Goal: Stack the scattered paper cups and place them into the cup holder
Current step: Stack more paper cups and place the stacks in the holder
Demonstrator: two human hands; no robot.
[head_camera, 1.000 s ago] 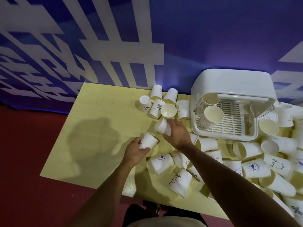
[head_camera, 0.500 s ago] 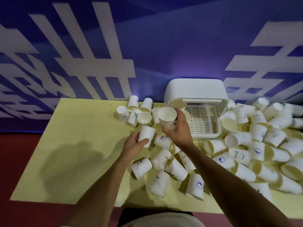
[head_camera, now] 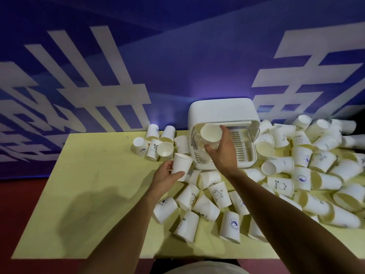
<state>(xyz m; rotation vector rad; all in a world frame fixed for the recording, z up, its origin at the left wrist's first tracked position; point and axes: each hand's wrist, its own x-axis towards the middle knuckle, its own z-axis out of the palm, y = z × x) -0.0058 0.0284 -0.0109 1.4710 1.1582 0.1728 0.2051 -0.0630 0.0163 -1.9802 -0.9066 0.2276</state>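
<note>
Stacking step in hand: our right hand [head_camera: 221,153] and left hand [head_camera: 166,176] each hold one cup.
Right fingers curl round a plain white paper cup [head_camera: 211,134], raised before the white plastic cup holder [head_camera: 221,107] at the far edge of the pale yellow worktop [head_camera: 88,175]. The left grips a second white paper cup [head_camera: 180,165], nearer and left. Scattered printed paper cups [head_camera: 207,206] lie near and right. Next, we judge: align the two cups and nest them.

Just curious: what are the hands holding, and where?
Left hand grips an upright cup by its side; right hand grips a raised cup round its lower side.
</note>
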